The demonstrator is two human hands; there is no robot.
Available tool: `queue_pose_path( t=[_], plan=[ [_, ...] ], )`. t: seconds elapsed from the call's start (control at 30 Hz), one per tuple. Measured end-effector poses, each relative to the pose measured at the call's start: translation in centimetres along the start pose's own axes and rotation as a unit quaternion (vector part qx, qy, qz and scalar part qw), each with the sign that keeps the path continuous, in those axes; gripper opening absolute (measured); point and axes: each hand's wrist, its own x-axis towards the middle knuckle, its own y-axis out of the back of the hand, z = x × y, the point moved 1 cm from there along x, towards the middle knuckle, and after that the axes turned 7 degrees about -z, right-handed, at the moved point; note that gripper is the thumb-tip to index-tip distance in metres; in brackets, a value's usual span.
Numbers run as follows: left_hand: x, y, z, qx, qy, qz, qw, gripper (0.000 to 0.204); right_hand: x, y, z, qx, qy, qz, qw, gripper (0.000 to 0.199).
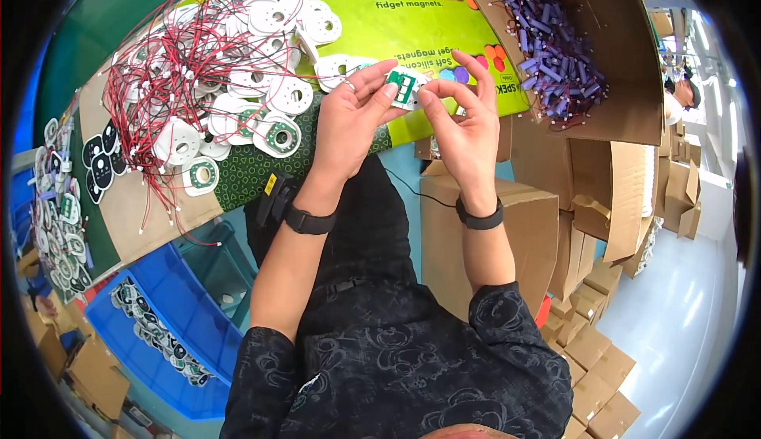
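Observation:
Above the table's near edge, my left hand (349, 126) pinches a small green circuit board with a white part (399, 88) between thumb and fingers. At its right side, the thumb and index finger of my right hand (465, 130) close on the edge of the same piece, while the other fingers are raised. What exactly lies between those right fingertips is too small to make out. Left of my hands spreads a heap of white ring-shaped parts (289, 95), some with green circuit boards, tangled with red and black wires (170, 82).
A cardboard box of purple wired cylinders (555, 50) stands at the right. Black panels (101, 161) lie on the table's left end. A blue bin (170, 280) with more parts sits below left. Cardboard boxes (491, 233) crowd the right. A person (683, 94) is at far right.

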Motion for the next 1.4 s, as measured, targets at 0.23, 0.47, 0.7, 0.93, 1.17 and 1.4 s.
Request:
queue_pose_path(
  t=[0.23,0.47,0.7,0.93,1.17,1.4],
  plan=[
    [-0.2,0.0,0.1,0.008,0.007,0.000,1.000,0.039,0.4,-0.1,-0.2,-0.010,0.004,-0.002,1.000,0.013],
    [-0.2,0.1,0.1,0.021,0.006,0.004,1.000,0.036,0.7,0.1,-0.4,-0.013,-0.001,-0.015,1.000,0.013],
    [-0.1,0.1,0.4,-0.003,0.012,0.014,1.000,0.038,0.9,-0.3,-0.4,-0.035,0.033,-0.002,0.999,0.014],
    [-0.1,-0.1,0.3,0.001,0.003,0.012,1.000,0.037,1.0,-0.3,-0.6,-0.060,0.039,-0.006,0.997,0.015],
    [-0.5,-0.1,-0.2,0.039,-0.024,0.007,0.999,0.037,1.0,-0.2,-0.5,-0.096,0.046,-0.018,0.994,0.013],
    [-0.2,-0.7,-0.1,0.065,-0.027,0.017,0.997,0.036,1.2,-0.7,0.6,-0.059,0.063,-0.016,0.996,0.009]
  ],
)
